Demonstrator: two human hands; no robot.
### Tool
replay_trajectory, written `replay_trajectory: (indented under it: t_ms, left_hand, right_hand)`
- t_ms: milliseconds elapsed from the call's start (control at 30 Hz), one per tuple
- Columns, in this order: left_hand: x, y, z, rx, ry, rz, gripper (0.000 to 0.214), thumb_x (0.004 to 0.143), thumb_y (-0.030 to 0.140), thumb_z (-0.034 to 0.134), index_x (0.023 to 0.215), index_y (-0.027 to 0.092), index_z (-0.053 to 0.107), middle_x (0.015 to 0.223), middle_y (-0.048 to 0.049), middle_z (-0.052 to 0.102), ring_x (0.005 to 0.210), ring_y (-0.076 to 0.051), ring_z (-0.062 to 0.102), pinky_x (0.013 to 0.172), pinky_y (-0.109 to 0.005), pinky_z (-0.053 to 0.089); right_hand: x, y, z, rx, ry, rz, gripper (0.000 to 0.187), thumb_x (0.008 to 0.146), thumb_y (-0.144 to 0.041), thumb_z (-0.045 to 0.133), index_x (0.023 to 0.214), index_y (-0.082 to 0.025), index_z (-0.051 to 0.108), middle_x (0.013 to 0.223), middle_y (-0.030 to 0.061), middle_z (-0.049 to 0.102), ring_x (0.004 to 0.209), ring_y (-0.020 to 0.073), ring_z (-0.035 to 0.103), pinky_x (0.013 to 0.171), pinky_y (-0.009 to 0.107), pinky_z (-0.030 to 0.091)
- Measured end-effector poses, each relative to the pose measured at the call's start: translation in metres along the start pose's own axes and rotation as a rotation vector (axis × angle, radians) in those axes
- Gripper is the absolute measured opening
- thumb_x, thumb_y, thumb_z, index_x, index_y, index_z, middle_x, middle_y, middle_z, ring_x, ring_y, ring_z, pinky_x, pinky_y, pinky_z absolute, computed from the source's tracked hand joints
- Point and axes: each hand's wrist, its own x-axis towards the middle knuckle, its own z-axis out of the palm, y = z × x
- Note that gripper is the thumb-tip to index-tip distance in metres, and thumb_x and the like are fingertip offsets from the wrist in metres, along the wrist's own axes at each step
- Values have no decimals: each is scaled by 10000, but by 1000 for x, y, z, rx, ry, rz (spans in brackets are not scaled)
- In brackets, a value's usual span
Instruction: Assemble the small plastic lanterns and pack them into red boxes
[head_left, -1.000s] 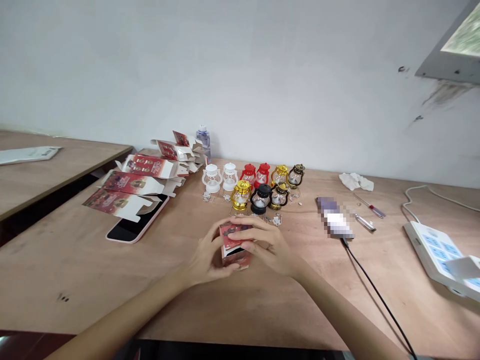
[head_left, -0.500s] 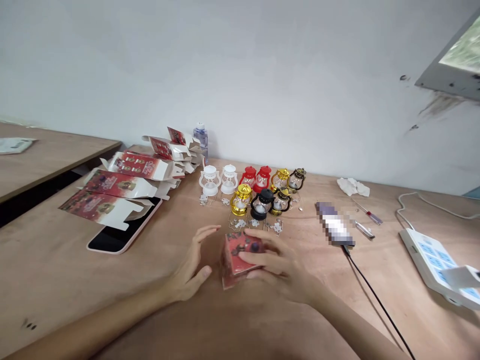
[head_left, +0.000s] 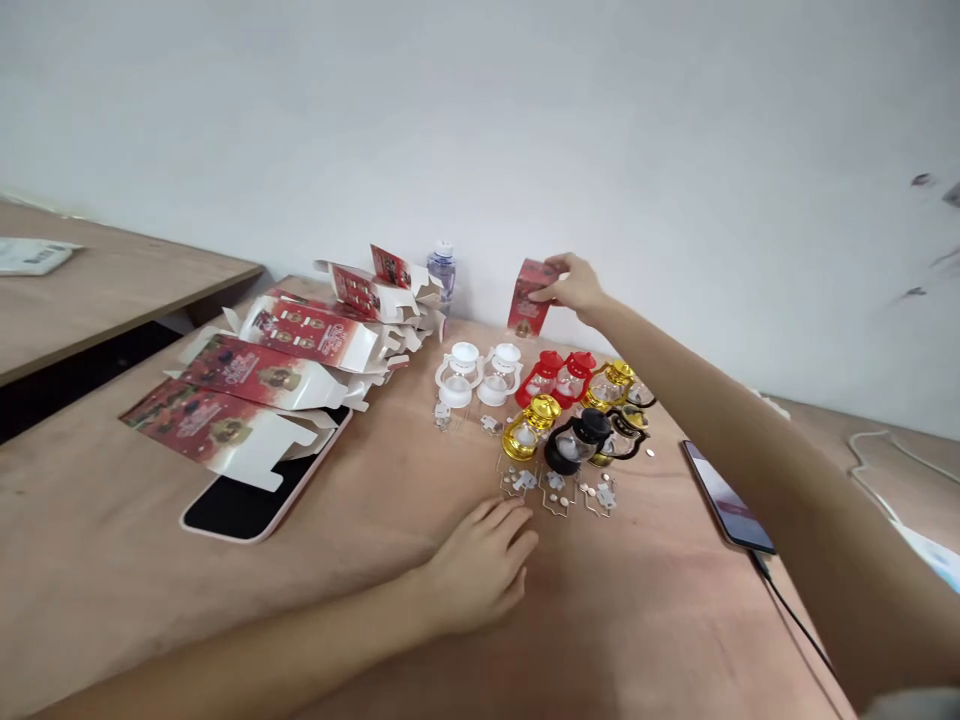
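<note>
My right hand is closed on the upper right side of a red printed cardboard box, upright near the wall behind the lanterns; I cannot tell whether its base touches the table. Palm down on the table, my left hand is empty, with its fingers loosely bent and apart. Just beyond its fingertips lie thin wire handles and small white pieces. Several miniature lanterns stand past these, among them a white lantern, a red lantern, a gold lantern and a black lantern.
On the left, unfolded red and white cartons partly cover a pink-edged phone. A water bottle stands by the wall. Another phone with a black cable lies under my right forearm's reach. A second table is at far left.
My right hand has carried the red box from in front of the lanterns to behind them, near the wall. My left hand has moved right and turned palm down. The view has shifted right-to-left slightly.
</note>
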Motion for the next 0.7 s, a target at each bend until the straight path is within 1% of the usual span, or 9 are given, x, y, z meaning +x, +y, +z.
replay_trajectory:
  t_ms: [100, 200, 333, 400, 433, 533, 567, 633, 700]
  left_hand:
    - [-2, -1, 3, 4, 14, 5, 234, 835, 236, 509, 1043, 140, 561, 1210, -117, 582, 1174, -263, 507, 1037, -397, 380]
    - [-2, -1, 1, -11, -12, -5, 234, 827, 235, 524, 1038, 141, 561, 1201, -118, 588, 1175, -260, 507, 1042, -397, 380]
    - [-1, -2, -1, -31, -29, 1, 243, 831, 234, 514, 1051, 140, 558, 1210, -121, 583, 1201, -269, 496, 1055, -415, 376]
    - [-1, -3, -2, -42, -22, -1, 248, 835, 227, 504, 1063, 144, 556, 1219, -122, 582, 1216, -274, 489, 1051, -429, 386]
    - [-2, -3, -3, -46, -14, -3, 250, 832, 219, 505, 1066, 146, 555, 1221, -124, 584, 1218, -273, 490, 1046, -435, 394]
    - [-2, -4, -3, -32, 17, -6, 258, 819, 176, 504, 1071, 151, 557, 1223, -123, 597, 1199, -259, 516, 1021, -429, 426]
    - [-2, -3, -2, -14, 36, -3, 256, 819, 161, 496, 1067, 153, 560, 1212, -117, 608, 1183, -252, 532, 1006, -419, 441]
    - [-2, -2, 0, 40, 78, 13, 249, 824, 126, 467, 1047, 156, 573, 1166, -102, 641, 1134, -234, 571, 972, -392, 468]
    - [-5, -2, 0, 119, 125, 61, 276, 829, 87, 426, 1043, 154, 586, 1110, -93, 671, 1083, -220, 605, 952, -373, 475]
  right_hand:
    - [13, 8, 35, 28, -96, 177, 526, 597, -43, 735, 1033, -196, 483, 1181, 104, 538, 881, 202, 612, 688, 424, 602]
    - [16, 15, 50, 3, -125, 198, 568, 614, -30, 719, 1084, -203, 451, 1158, 118, 556, 839, 202, 617, 673, 457, 595]
    - [21, 13, 55, -61, -107, 214, 779, 568, -26, 747, 1241, -178, 387, 1295, 189, 453, 1083, 339, 550, 841, 597, 509]
    - [17, 2, 51, -137, -57, 129, 832, 578, -45, 752, 1301, -161, 356, 1368, 207, 366, 1217, 387, 446, 966, 628, 408]
    - [10, -6, 47, -206, -21, 15, 783, 627, -68, 724, 1312, -157, 357, 1390, 201, 340, 1259, 385, 403, 1013, 617, 366]
    - [-38, -31, 32, -318, 83, -437, 504, 816, -116, 521, 1297, -201, 396, 1381, 136, 396, 1293, 291, 380, 1070, 504, 361]
    - [-63, -36, 27, -304, 103, -529, 441, 853, -134, 465, 1283, -217, 414, 1347, 122, 442, 1280, 262, 402, 1070, 470, 373]
    - [-127, -36, 22, -256, 144, -664, 363, 887, -172, 414, 1242, -226, 464, 1296, 114, 501, 1243, 253, 449, 1048, 480, 391]
    - [-195, -20, 24, -186, 180, -795, 278, 877, -202, 449, 1130, -266, 547, 1205, 100, 577, 1120, 250, 545, 942, 480, 465]
